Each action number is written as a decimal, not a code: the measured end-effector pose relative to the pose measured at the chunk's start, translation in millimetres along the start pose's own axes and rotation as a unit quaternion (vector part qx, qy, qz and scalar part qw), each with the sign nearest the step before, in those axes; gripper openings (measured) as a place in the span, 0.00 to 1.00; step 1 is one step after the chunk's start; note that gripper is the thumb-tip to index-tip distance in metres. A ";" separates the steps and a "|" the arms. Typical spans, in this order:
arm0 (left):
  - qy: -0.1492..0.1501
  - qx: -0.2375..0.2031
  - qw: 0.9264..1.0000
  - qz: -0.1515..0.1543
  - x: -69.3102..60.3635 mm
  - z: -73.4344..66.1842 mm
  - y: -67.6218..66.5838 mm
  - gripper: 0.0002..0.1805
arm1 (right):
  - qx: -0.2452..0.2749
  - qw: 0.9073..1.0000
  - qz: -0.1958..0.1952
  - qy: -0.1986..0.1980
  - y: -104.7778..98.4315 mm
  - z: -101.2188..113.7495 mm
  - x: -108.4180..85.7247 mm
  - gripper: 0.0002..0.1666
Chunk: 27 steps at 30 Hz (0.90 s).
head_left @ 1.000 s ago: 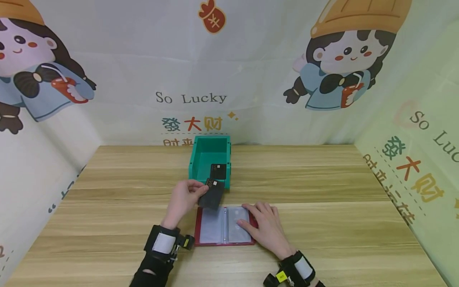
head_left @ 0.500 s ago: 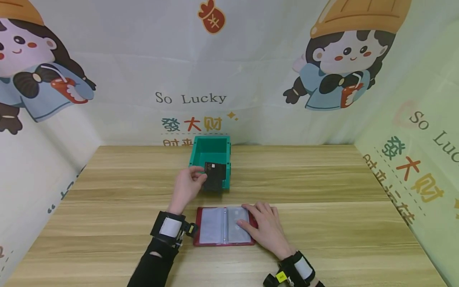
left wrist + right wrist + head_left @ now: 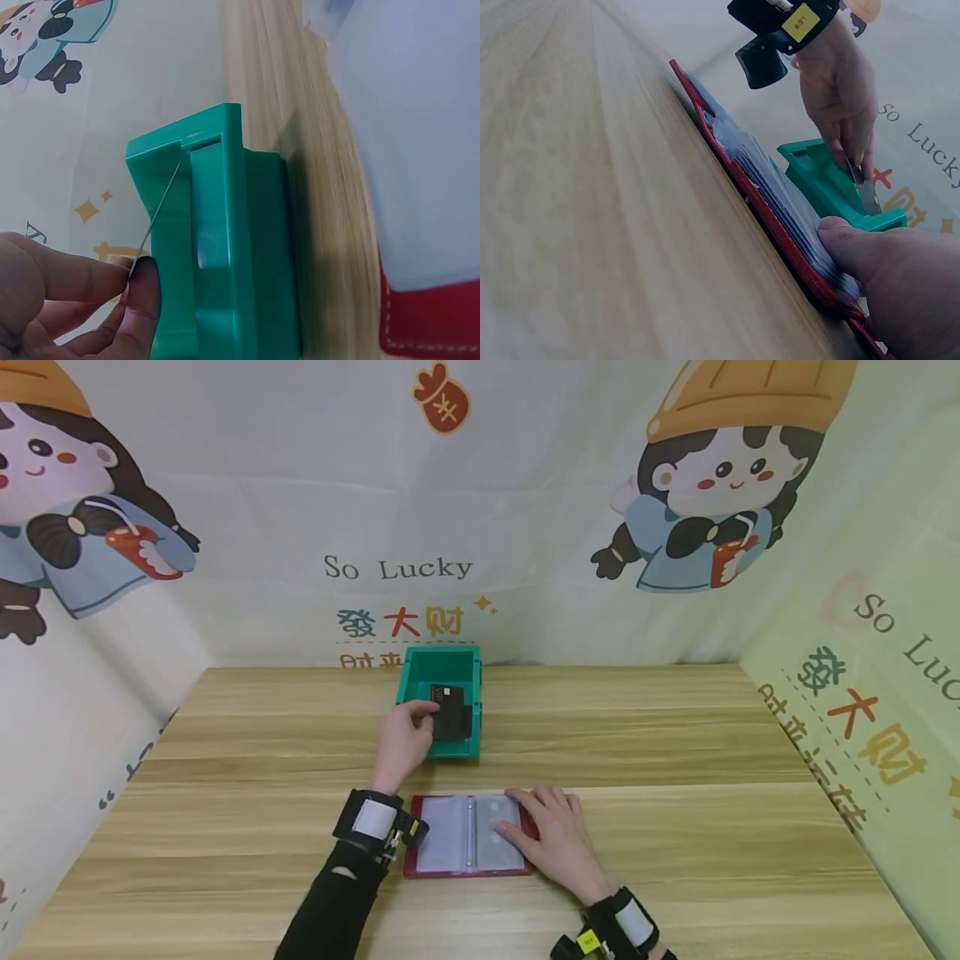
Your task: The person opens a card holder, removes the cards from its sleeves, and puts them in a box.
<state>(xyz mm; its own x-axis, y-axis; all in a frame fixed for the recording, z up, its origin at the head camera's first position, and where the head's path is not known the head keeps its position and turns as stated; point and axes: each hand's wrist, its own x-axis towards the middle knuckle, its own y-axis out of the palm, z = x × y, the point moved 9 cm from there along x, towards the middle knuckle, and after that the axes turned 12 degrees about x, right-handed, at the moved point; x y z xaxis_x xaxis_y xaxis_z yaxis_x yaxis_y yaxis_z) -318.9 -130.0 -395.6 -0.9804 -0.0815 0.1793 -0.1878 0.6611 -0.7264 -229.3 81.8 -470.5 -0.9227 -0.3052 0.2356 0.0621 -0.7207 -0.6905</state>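
Note:
My left hand (image 3: 405,743) pinches a black card (image 3: 448,697) between thumb and fingers, over the green bin (image 3: 476,745). In the left wrist view the card (image 3: 156,214) shows edge-on, tilted, with its far end inside the bin's walls. Behind the held card, a dark strip of another black card (image 3: 468,723) shows in the bin; most of it is hidden. A red card holder (image 3: 411,862) with clear sleeves lies open on the table. My right hand (image 3: 558,843) rests on its right side, the thumb (image 3: 844,236) pressing the stacked sleeves.
The wooden table (image 3: 712,827) surrounds the holder and bin. A printed cloth backdrop (image 3: 525,527) rises behind the bin and along both sides. The bin stands near the table's back edge, just beyond the holder.
My left hand has moved forward with the black card, from above the holder's top edge to over the bin. The right hand and holder have stayed in place.

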 end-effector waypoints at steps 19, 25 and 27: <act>0.009 0.077 0.997 0.019 14.4 -8.3 22.2 0.15 | -0.002 1.000 0.001 0.003 0.8 -0.6 0.0 0.27; -0.006 0.090 0.995 0.035 14.2 -5.9 29.3 0.16 | -0.001 1.000 -0.001 0.000 0.1 0.0 -0.5 0.27; -0.007 0.098 0.994 0.038 14.2 -5.8 31.2 0.16 | -0.002 1.000 -0.001 0.000 0.0 -0.2 -0.4 0.27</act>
<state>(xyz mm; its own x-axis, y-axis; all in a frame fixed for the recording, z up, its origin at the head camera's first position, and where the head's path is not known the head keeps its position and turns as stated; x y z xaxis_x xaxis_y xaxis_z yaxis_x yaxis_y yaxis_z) -338.4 -106.2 -411.9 -0.9926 -0.0488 0.1111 -0.1204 0.5071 -0.8534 -229.0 82.0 -470.8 -0.9230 -0.3037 0.2361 0.0590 -0.7182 -0.6934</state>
